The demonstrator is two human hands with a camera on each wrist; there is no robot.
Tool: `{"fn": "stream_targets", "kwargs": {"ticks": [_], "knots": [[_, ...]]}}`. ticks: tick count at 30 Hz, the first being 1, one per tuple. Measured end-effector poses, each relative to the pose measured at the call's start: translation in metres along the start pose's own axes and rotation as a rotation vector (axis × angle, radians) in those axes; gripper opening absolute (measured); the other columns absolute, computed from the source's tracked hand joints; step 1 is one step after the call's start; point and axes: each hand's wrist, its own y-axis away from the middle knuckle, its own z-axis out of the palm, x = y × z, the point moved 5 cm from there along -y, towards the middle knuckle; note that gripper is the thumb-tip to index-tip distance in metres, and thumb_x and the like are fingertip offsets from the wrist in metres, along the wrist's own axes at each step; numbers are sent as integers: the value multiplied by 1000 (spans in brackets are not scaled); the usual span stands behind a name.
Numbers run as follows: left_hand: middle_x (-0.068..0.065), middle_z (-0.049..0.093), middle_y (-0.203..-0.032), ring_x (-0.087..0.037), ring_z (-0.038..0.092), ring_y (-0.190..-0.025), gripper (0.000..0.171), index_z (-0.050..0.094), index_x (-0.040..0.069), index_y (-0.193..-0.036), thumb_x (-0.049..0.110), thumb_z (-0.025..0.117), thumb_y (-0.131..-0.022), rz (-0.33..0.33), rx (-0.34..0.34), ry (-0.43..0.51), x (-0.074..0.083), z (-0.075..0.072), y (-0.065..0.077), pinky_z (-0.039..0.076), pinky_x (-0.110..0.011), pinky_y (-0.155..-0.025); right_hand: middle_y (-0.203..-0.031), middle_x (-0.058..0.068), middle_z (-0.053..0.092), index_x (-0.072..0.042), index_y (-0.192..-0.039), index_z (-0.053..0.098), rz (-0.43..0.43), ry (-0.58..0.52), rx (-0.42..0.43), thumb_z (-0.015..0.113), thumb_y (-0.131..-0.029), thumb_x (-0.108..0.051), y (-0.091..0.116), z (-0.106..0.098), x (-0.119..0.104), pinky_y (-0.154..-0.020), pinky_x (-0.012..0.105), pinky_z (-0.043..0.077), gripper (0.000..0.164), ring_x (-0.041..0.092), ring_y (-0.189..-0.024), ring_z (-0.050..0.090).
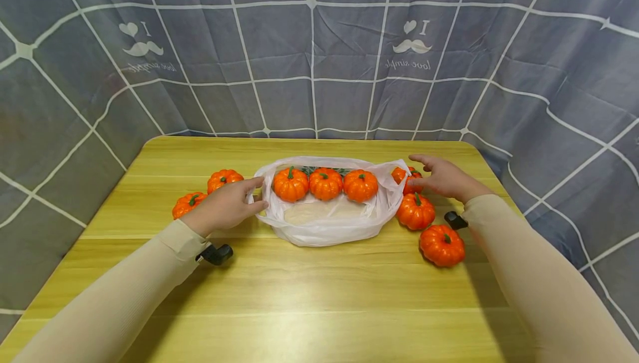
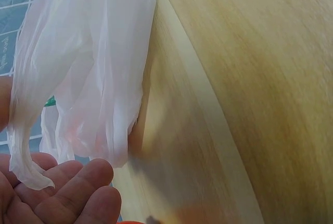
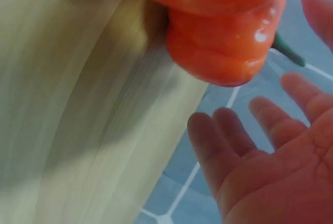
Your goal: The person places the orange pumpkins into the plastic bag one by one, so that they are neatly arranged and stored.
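On my feed, two orange pumpkins (image 1: 441, 245) sit nearest, right of the white plastic bag (image 1: 329, 235). At the bag's left rim, the left hand (image 1: 227, 206) is loosely parted. Three bagged pumpkins (image 1: 325, 184) line its far side; right of it, the right hand (image 1: 444, 177) spreads wide beside a farther pumpkin (image 1: 398, 175).

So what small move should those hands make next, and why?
Perhaps curl the right hand round the glossy orange, green-stemmed pumpkin beside it: that hand holds nothing, and three similar pumpkins sit in the open white plastic bag, with the left hand at its edge.
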Motion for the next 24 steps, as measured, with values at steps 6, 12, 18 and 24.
{"fn": "stream_targets", "kwargs": {"ticks": [6, 12, 18, 24], "knots": [[-21, 59, -150, -18, 50, -69, 75, 41, 2, -161, 40, 67, -103, -4, -5, 5, 0, 0, 1, 46, -34, -71, -165, 32, 32, -8, -166, 30, -24, 5, -55, 76, -96, -42, -5, 3, 3, -119, 67, 34, 91, 59, -146, 36], [-21, 56, -153, -19, 46, -64, 75, 40, 2, -161, 40, 67, -102, -13, -12, 12, -1, 1, 1, 45, -33, -66, -165, 31, 34, -7, -166, 30, -49, 18, -81, 77, -96, -40, -8, 4, 7, -120, 66, 32, 91, 57, -147, 36], [-20, 56, -153, -19, 50, -69, 75, 40, 2, -161, 41, 67, -103, -11, -10, -1, 2, 0, 2, 47, -35, -71, -165, 28, 36, -5, -164, 35, -59, 1, -86, 77, -96, -38, -10, 3, 14, -124, 67, 23, 87, 51, -152, 30], [-20, 55, -154, -21, 55, -76, 75, 41, 2, -161, 40, 67, -103, -7, -7, -4, 3, 0, 1, 49, -38, -77, -168, 30, 28, -6, -166, 28, -35, -46, -108, 76, -96, -37, -10, 5, 18, -124, 68, 20, 91, 53, -154, 25]]}}
